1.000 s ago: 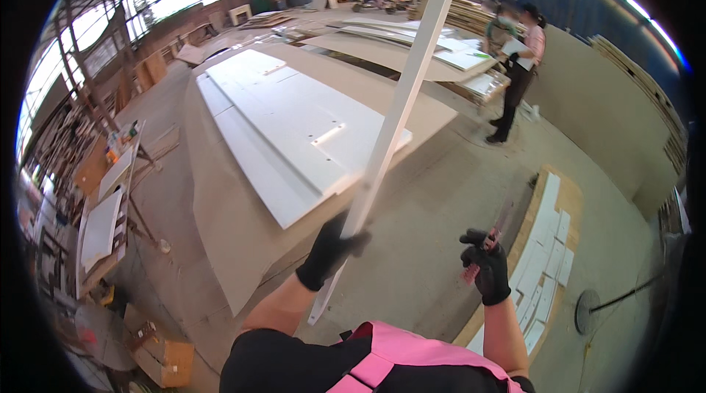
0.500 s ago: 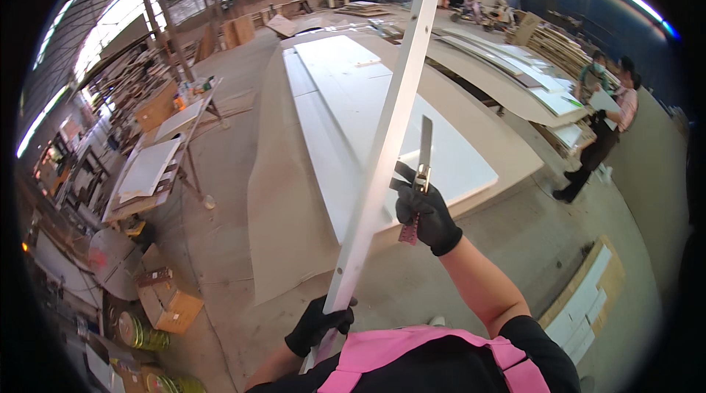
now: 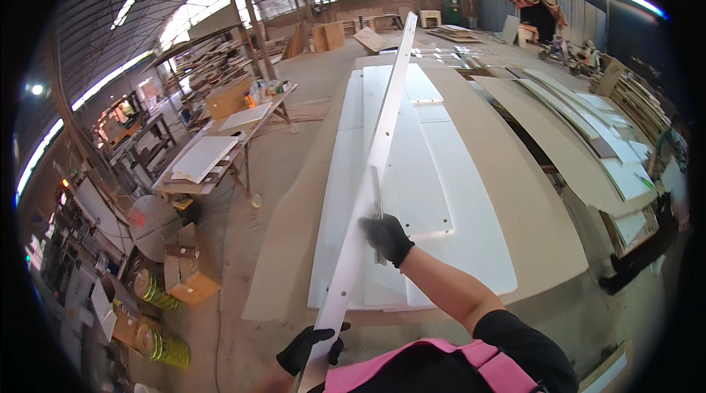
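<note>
Clearly, in the head view, the person's left hand [image 3: 309,345] has its fingers wrapped around a long white strip [image 3: 360,205] near its lower end, probably to steady it. The right hand [image 3: 388,238] is curled around a thin metal tool [image 3: 378,191], lined up roughly lengthwise with the strip, perhaps for control; blur hides whether tool and strip touch. The strip slants above white panels [image 3: 471,238] lying flat on a broad brown sheet [image 3: 544,224], presumably for support. The carton's [image 3: 187,283] pale label is too small to read.
</note>
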Demonstrator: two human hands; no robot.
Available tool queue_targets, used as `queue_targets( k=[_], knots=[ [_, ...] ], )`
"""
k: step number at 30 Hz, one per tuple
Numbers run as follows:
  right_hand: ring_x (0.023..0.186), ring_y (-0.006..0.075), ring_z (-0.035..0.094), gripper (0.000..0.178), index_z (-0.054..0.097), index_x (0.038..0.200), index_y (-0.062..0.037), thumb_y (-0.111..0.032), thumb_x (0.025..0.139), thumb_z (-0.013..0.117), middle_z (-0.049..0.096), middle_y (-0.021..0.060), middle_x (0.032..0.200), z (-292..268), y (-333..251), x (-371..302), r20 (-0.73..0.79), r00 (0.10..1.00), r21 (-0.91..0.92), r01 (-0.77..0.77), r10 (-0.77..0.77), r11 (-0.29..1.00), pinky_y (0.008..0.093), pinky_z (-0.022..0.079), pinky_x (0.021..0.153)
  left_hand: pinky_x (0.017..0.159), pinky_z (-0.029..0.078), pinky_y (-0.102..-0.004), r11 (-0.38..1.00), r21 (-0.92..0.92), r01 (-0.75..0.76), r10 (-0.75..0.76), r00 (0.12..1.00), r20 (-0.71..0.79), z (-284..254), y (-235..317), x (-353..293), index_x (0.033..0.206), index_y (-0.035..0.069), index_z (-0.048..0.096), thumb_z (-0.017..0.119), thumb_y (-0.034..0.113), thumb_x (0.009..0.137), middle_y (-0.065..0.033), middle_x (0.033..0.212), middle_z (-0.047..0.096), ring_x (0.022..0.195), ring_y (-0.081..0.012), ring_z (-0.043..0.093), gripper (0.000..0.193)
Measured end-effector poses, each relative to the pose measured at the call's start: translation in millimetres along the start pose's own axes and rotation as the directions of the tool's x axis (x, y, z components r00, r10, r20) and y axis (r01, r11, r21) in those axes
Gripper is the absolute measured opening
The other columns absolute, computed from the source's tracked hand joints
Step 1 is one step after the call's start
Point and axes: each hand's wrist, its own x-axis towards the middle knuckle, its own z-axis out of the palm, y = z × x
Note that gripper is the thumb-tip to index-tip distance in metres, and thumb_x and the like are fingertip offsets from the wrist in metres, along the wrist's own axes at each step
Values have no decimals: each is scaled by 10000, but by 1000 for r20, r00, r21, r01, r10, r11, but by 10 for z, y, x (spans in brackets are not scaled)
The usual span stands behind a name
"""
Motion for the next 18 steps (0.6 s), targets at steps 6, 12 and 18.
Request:
queue_targets(
  k=[6, 12, 18],
  knots=[
    [460, 115, 407, 268, 502, 666, -73, -152, 842, 688, 457, 16, 552, -97, 41, 628, 40, 995, 74, -91, 89, 993, 302, 308, 424, 637, 449, -347, 982, -186, 4, -18, 997, -72, 265, 242, 356, 1395, -20, 370, 553, 291, 885, -106, 786, 558, 670, -215, 519, 625],
    [460, 118, 443, 242, 546, 690, -72, -206, 833, 689, 496, 14, 566, -85, 167, 694, 67, 973, 0, -222, 222, 975, 285, 351, 425, 646, 430, -352, 990, -144, -1, -23, 987, -158, 265, 222, 299, 1392, -12, 383, 529, 290, 900, -107, 779, 548, 674, -227, 510, 596],
    [494, 120, 484, 303, 563, 710, -33, -269, 882, 644, 555, 60, 591, -261, 174, 552, 93, 983, -2, -158, 157, 988, 271, 388, 469, 633, 499, -371, 997, 74, -36, 59, 938, -342, 335, 102, 243, 1306, -33, 459, 624, 214, 855, -119, 774, 599, 682, -240, 601, 539]
  ],
)
